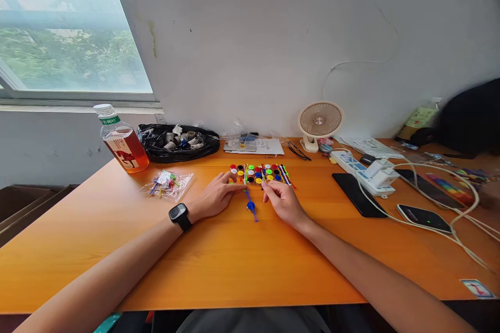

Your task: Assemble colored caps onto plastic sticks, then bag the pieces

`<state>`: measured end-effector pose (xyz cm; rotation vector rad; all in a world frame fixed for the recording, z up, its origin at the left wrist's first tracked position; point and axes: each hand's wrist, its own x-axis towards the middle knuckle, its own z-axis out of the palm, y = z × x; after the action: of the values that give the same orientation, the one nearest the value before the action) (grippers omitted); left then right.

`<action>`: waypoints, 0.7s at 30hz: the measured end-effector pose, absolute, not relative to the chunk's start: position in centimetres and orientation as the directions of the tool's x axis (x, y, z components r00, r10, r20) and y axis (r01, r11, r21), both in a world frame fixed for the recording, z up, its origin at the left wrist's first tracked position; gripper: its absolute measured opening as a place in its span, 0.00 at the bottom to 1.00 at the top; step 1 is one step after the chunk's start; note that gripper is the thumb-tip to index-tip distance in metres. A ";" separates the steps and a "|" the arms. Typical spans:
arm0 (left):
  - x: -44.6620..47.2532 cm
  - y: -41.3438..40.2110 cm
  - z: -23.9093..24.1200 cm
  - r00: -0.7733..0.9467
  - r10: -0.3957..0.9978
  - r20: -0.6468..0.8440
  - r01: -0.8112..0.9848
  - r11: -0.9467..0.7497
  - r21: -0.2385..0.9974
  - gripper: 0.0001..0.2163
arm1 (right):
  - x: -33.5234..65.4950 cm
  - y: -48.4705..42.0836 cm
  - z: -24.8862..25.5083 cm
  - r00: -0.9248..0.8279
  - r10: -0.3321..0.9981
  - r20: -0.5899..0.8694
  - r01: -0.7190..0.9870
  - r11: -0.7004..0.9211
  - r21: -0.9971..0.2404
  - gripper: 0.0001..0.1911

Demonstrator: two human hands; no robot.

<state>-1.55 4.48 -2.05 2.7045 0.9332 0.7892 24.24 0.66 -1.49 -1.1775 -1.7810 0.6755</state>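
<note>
A blue stick-like piece with a round blue disc (250,207) at its middle lies on the wooden table, between my hands. My left hand (216,193) rests on the table with its fingers stretched out, one fingertip close to the far end of the blue piece. I cannot tell whether it touches. My right hand (284,201) is closed in a pinch near the colourful parts; what it holds, if anything, is too small to make out. Just beyond both hands lie rows of coloured round discs (251,168) and thin coloured sticks (286,174), partly covered by my fingers.
To the left stand a drink bottle (124,138), a clear bag of small parts (167,184) and a black plastic bag (177,155). Pliers (299,151) and a small fan (320,120) are at the back. A power strip (361,171), cables and phones (424,218) occupy the right.
</note>
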 end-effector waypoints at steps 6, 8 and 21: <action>-1.6 4.5 -1.9 0.654 0.616 0.439 0.514 -0.788 0.341 0.20 | 24.2 0.6 -1.5 -0.173 0.910 0.377 0.444 0.414 -0.795 0.34; -1.6 4.5 -1.8 0.634 0.630 0.448 0.519 -0.776 0.358 0.17 | 24.2 0.6 -1.5 -0.171 0.910 0.377 0.442 0.413 -0.796 0.34; -1.4 4.6 -2.3 0.615 0.657 0.437 0.592 -0.750 0.295 0.18 | 23.9 0.3 -1.3 -0.183 0.913 0.365 0.443 0.408 -0.798 0.34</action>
<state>-1.39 4.56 -2.34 2.7120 1.0532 0.8090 23.94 0.31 -1.33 -1.1749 -1.7935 0.6786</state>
